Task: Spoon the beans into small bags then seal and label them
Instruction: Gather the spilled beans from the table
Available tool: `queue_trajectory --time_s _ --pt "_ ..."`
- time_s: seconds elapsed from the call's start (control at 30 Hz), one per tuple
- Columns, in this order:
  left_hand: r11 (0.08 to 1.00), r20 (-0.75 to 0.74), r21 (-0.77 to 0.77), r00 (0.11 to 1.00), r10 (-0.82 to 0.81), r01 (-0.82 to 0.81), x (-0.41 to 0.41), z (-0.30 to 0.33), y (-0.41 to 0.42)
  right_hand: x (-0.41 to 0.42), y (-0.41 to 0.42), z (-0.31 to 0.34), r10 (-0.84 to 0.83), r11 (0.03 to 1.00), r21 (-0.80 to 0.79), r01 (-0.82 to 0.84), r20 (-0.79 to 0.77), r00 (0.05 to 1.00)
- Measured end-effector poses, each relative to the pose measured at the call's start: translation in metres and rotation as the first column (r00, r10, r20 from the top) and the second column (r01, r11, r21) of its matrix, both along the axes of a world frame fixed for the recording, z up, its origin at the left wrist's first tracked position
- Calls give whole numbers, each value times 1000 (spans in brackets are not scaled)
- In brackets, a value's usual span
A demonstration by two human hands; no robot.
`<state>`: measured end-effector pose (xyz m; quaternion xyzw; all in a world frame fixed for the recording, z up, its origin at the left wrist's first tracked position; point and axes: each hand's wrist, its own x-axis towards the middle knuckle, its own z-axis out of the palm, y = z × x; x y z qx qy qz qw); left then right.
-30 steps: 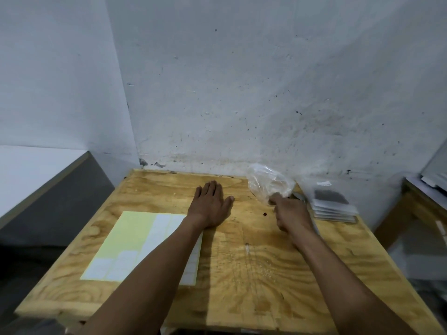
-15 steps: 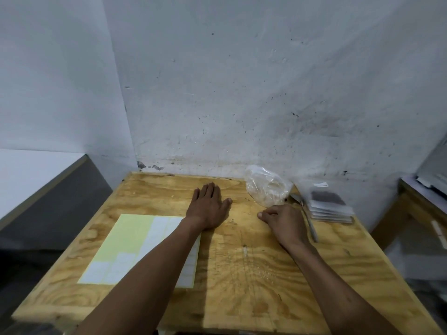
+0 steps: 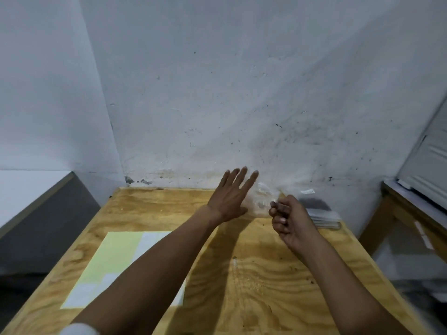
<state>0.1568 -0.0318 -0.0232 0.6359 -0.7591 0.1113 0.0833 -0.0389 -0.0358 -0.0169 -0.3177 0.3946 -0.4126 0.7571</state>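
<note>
On the wooden table point(image 3: 266, 281) near the wall lies a crumpled clear plastic bag point(image 3: 260, 202). My left hand point(image 3: 229, 197) is lifted off the table just left of the bag, fingers straight and spread, its edge touching the bag. My right hand point(image 3: 289, 218) hovers right of the bag with fingers curled, its fingertips pinching what looks like a small dark bean point(image 3: 273, 203). A stack of small flat bags point(image 3: 323, 213) lies behind my right hand. A sheet of white labels on yellow backing point(image 3: 121, 257) lies at front left, partly under my left forearm.
The table stands in a corner against a stained white wall. A grey ledge point(image 3: 43, 213) runs to the left, and a second wooden table point(image 3: 411, 209) stands to the right across a gap. Light crumbs dot the table's middle.
My left hand rose from lying flat on the table and moved right to the bag. My right hand lifted off the table with its fingers curled. The camera tilted up.
</note>
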Motion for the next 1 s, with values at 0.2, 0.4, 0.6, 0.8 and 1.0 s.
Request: queue_trajectory --time_s 0.2,0.4,0.6,0.8,1.0 --pt "993 132 -115 991 -25 41 11 5 0 -25 -15 -9 -353 905 -413 105 -586 730" --pt "981 138 -163 982 127 -104 66 -7 24 -19 -25 -18 -460 791 -577 -206 -781 422" --pt "973 19 -230 999 -27 30 45 -15 44 2 -30 -13 -521 722 -547 -424 -833 188" --pt "965 -143 77 960 -239 251 -15 -46 52 17 -37 -16 -551 703 -451 -550 -834 -20" --pt "932 -227 287 961 -158 221 -12 -50 46 26 -39 -19 -554 709 -401 -580 -825 -107"
